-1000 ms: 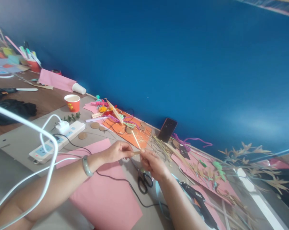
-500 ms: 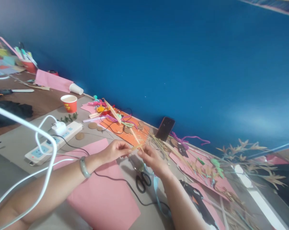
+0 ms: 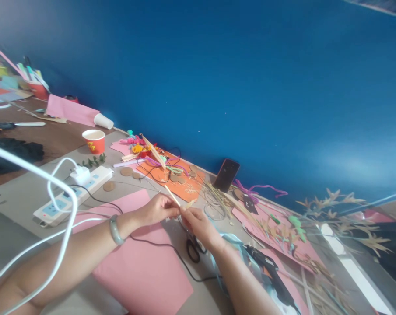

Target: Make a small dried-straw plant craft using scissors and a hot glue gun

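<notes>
My left hand [image 3: 158,209] and my right hand [image 3: 198,225] meet above the grey table [image 3: 27,192], fingertips almost touching. Both pinch thin pale straw strips [image 3: 173,197] that stick up and away from the fingers. A green bangle [image 3: 114,229] sits on my left wrist. Under the hands lie a pink paper sheet [image 3: 141,267], a thin black cable [image 3: 171,249] and black-handled scissors [image 3: 194,249]. More straw [image 3: 217,199] is piled just beyond my right hand.
A white power strip [image 3: 73,192] with white cables lies at left, near a red paper cup [image 3: 94,141]. An orange sheet [image 3: 181,181] with wood discs, a leaning phone [image 3: 227,175], a black glue gun [image 3: 270,275] and pink sheets with dried plants [image 3: 283,236] line the blue wall.
My right hand drew back in toward my left. The straw strips turned, one now pointing up and to the left. The view shifted slightly.
</notes>
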The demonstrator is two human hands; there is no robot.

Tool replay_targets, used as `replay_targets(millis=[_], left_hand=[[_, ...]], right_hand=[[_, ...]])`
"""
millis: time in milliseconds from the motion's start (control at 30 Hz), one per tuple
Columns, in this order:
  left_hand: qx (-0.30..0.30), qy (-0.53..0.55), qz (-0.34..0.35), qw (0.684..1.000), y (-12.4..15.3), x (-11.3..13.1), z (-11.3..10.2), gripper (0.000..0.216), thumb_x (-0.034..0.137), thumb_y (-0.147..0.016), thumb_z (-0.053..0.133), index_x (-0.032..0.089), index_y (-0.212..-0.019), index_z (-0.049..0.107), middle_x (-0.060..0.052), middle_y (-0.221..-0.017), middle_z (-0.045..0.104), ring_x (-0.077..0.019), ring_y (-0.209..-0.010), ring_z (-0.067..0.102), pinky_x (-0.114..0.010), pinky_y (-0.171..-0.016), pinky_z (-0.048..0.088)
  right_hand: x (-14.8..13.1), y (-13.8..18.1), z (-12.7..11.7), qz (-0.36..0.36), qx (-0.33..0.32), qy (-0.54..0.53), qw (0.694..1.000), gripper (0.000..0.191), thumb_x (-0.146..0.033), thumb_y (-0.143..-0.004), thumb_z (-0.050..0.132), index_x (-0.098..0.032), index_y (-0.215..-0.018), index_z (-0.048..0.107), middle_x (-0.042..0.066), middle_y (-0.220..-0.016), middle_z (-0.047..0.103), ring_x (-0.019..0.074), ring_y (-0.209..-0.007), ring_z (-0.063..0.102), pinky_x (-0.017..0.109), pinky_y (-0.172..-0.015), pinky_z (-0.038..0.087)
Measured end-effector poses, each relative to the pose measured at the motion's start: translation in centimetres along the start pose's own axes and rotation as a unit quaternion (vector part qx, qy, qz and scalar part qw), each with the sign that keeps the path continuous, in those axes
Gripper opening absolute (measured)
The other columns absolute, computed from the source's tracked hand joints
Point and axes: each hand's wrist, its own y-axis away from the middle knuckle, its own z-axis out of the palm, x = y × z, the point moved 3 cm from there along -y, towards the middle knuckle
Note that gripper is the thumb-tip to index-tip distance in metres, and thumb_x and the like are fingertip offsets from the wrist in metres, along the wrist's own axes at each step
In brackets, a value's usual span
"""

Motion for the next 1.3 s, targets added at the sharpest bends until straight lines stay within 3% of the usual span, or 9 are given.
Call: replay_targets(millis=[133,267,500,600,733,833,933,1100,1300], left_hand=[[-0.001,0.019,0.011,1.0,0.0,0.1,-0.2,0.032,0.042,-0.077,0.068,0.01,-0.079,0.067,-0.003,-0.064,0.061,-0.0096,-0.057,0.051,-0.022,-0.055,0.04],[0.008,0.021,0.015,1.0,-0.1,0.5,-0.3,0.031,0.041,-0.077,0.069,0.011,-0.075,0.065,-0.002,-0.062,0.06,-0.0096,-0.058,0.051,-0.022,-0.056,0.04],[0.028,0.04,0.012,0.999,-0.3,0.1,-0.5,0.028,0.038,-0.076,0.069,0.011,-0.073,0.063,-0.002,-0.063,0.059,-0.0095,-0.058,0.051,-0.022,-0.058,0.041],[0.023,0.094,-0.005,0.995,0.0,0.8,-0.4,0.027,0.038,-0.078,0.066,0.012,-0.072,0.062,-0.002,-0.065,0.06,-0.0098,-0.059,0.051,-0.023,-0.061,0.042],[-0.026,0.217,-0.078,0.973,0.4,1.3,0.4,0.024,0.035,-0.079,0.064,0.012,-0.073,0.06,-0.004,-0.067,0.061,-0.0108,-0.059,0.054,-0.025,-0.061,0.043],[-0.078,0.299,-0.115,0.944,0.4,0.7,0.9,0.019,0.03,-0.076,0.065,0.012,-0.071,0.059,-0.005,-0.066,0.062,-0.0127,-0.057,0.055,-0.026,-0.058,0.042],[-0.115,0.333,-0.144,0.925,0.3,-0.2,1.3,0.017,0.028,-0.075,0.064,0.013,-0.072,0.058,-0.006,-0.067,0.064,-0.0147,-0.058,0.057,-0.027,-0.057,0.041],[-0.136,0.342,-0.179,0.913,0.5,-0.8,1.6,0.016,0.029,-0.076,0.062,0.014,-0.073,0.057,-0.006,-0.068,0.065,-0.0155,-0.058,0.059,-0.027,-0.057,0.041],[-0.093,0.249,-0.173,0.949,0.4,-0.5,1.3,0.043,0.053,-0.081,0.053,0.011,-0.081,0.063,-0.007,-0.068,0.065,-0.0142,-0.058,0.057,-0.027,-0.059,0.043]], right_hand=[[0.2,0.0,0.0,0.046,-0.052,-0.108,0.992,0.055,-0.063,-0.079,0.055,-0.02,-0.051,0.039,-0.009,-0.044,0.021,0.0056,-0.041,0.016,0.023,-0.041,0.008],[0.0,0.1,-0.8,0.069,-0.054,-0.176,0.98,0.051,-0.06,-0.078,0.058,-0.019,-0.053,0.042,-0.01,-0.045,0.016,0.0047,-0.04,0.01,0.022,-0.04,0.005],[-0.1,-0.7,-4.7,0.036,0.057,-0.29,0.955,0.047,-0.055,-0.076,0.063,-0.019,-0.057,0.041,-0.011,-0.049,0.018,0.004,-0.041,0.009,0.019,-0.037,0.005],[0.2,-1.0,-5.3,0.019,0.09,-0.313,0.945,0.032,-0.044,-0.072,0.071,-0.019,-0.07,0.052,-0.011,-0.051,0.021,0.0037,-0.041,0.01,0.018,-0.036,0.007],[0.2,-0.7,-3.3,0.032,-0.013,-0.297,0.954,0.035,-0.028,-0.068,0.076,-0.017,-0.097,0.061,-0.012,-0.052,0.027,0.0027,-0.042,0.012,0.019,-0.038,0.007],[-0.2,-0.2,-1.8,0.027,-0.052,-0.29,0.955,0.039,-0.028,-0.067,0.077,-0.017,-0.102,0.062,-0.01,-0.053,0.035,0.0024,-0.041,0.017,0.02,-0.039,0.009],[-0.6,0.0,-1.0,0.017,-0.048,-0.298,0.953,0.04,-0.028,-0.063,0.08,-0.019,-0.098,0.064,-0.008,-0.057,0.043,0.0019,-0.04,0.019,0.021,-0.038,0.01],[-0.8,0.1,-0.6,0.008,-0.019,-0.286,0.958,0.027,-0.038,-0.064,0.08,-0.019,-0.073,0.063,-0.01,-0.046,0.031,0.0034,-0.039,0.016,0.022,-0.038,0.009],[-0.6,0.1,-0.4,0.022,0.008,-0.24,0.971,0.037,-0.05,-0.069,0.073,-0.018,-0.062,0.055,-0.009,-0.045,0.028,0.0041,-0.04,0.014,0.023,-0.038,0.009]])
